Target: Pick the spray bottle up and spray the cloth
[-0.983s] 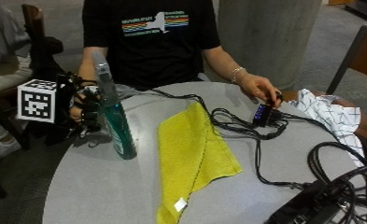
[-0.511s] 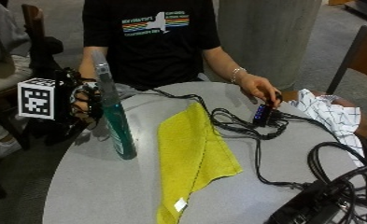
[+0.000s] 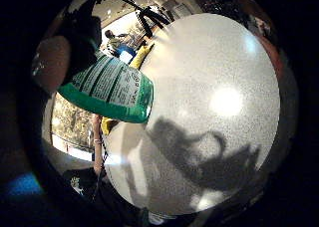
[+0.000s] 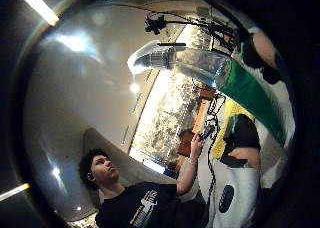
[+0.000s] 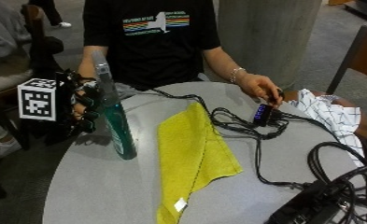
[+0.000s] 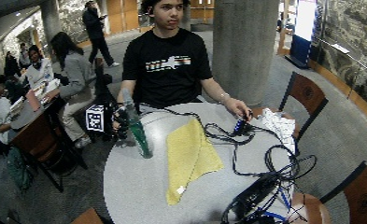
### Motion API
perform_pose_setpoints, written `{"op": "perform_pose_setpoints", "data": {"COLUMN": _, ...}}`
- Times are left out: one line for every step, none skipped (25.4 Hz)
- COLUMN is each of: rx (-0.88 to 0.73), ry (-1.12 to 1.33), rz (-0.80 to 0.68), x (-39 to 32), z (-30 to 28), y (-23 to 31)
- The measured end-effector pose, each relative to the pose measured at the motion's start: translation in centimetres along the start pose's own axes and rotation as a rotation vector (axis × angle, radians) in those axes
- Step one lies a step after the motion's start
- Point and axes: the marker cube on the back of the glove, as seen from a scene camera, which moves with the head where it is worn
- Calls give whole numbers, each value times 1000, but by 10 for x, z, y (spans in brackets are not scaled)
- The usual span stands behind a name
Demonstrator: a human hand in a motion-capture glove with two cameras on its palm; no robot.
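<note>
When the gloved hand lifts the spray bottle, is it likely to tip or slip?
The spray bottle is tall and narrow, so it probably tips easily if nudged. The right hand grips it high, near the neck, so its base may swing. Its smooth plastic could be somewhat slippery.

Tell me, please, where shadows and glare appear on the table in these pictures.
In the little finger side palm view, a dark shadow lies on the table beside a bright glare spot, with the spray bottle close by. In the outside view, the spray bottle in the gloved right hand casts only a faint shadow.
</note>
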Motion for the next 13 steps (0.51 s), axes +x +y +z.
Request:
{"op": "perform_pose_setpoints", "data": {"rx": -9, "ry": 2, "rz": 4, "x": 0, "z": 0, "y": 0}}
{"op": "perform_pose_setpoints", "data": {"rx": -17, "ry": 4, "rz": 9, "x": 0, "z": 0, "y": 1}}
{"op": "perform_pose_setpoints", "data": {"rx": -22, "ry": 6, "rz": 12, "x": 0, "z": 0, "y": 0}}
{"op": "perform_pose_setpoints", "data": {"rx": -26, "ry": 8, "rz": 15, "x": 0, "z": 1, "y": 0}}
{"op": "perform_pose_setpoints", "data": {"rx": -31, "ry": 9, "rz": 17, "x": 1, "z": 1, "y": -1}}
{"op": "perform_pose_setpoints", "data": {"rx": -37, "ry": 10, "rz": 19, "x": 1, "z": 1, "y": -1}}
{"op": "perform_pose_setpoints", "data": {"rx": -47, "ry": 11, "rz": 20, "x": 2, "z": 2, "y": 0}}
{"op": "perform_pose_setpoints", "data": {"rx": -57, "ry": 12, "rz": 22, "x": 3, "z": 2, "y": 0}}
{"op": "perform_pose_setpoints", "data": {"rx": -67, "ry": 15, "rz": 25, "x": 3, "z": 2, "y": 1}}
{"op": "perform_pose_setpoints", "data": {"rx": -75, "ry": 18, "rz": 28, "x": 3, "z": 3, "y": 1}}
{"op": "perform_pose_setpoints", "data": {"rx": -82, "ry": 21, "rz": 32, "x": 3, "z": 4, "y": 1}}
{"op": "perform_pose_setpoints", "data": {"rx": -87, "ry": 25, "rz": 37, "x": 4, "z": 5, "y": 1}}
{"op": "perform_pose_setpoints", "data": {"rx": -91, "ry": 28, "rz": 41, "x": 4, "z": 7, "y": 0}}
